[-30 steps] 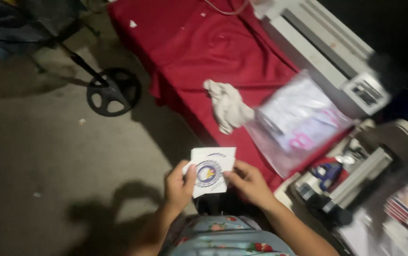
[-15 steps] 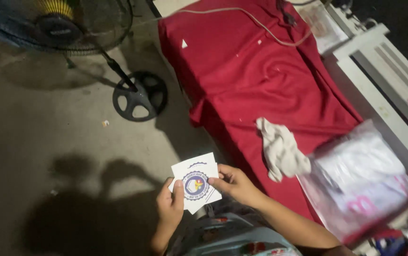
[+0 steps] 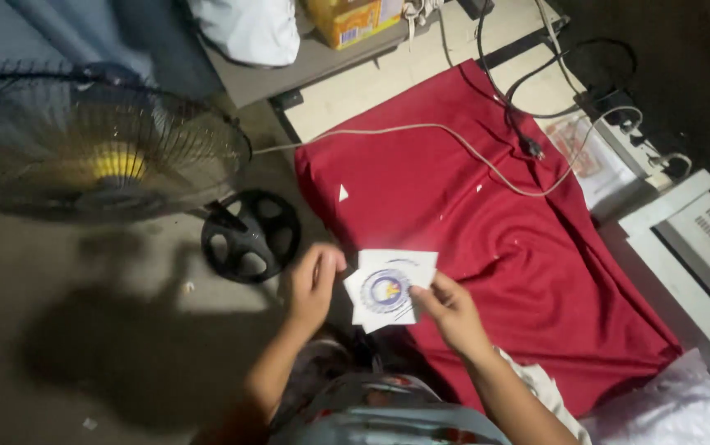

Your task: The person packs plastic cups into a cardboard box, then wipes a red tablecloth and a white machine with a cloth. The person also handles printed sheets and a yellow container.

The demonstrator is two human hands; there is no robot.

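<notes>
Right hand (image 3: pixel 452 311) pinching the white square paper with a round blue emblem (image 3: pixel 389 290) by its right edge, fingers pressed together on it. Left hand (image 3: pixel 312 283) just beside its left edge, fingers loosely curled, hard to tell if touching. Held above the left edge of the red cloth (image 3: pixel 487 222) on the floor, black fan base (image 3: pixel 250 236) nearby.

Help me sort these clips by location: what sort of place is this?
Probably a small home garment-printing workspace: a red shirt spread flat, a white machine beside it, a standing fan on bare concrete, and a round-emblem paper sheet in both hands.
</notes>
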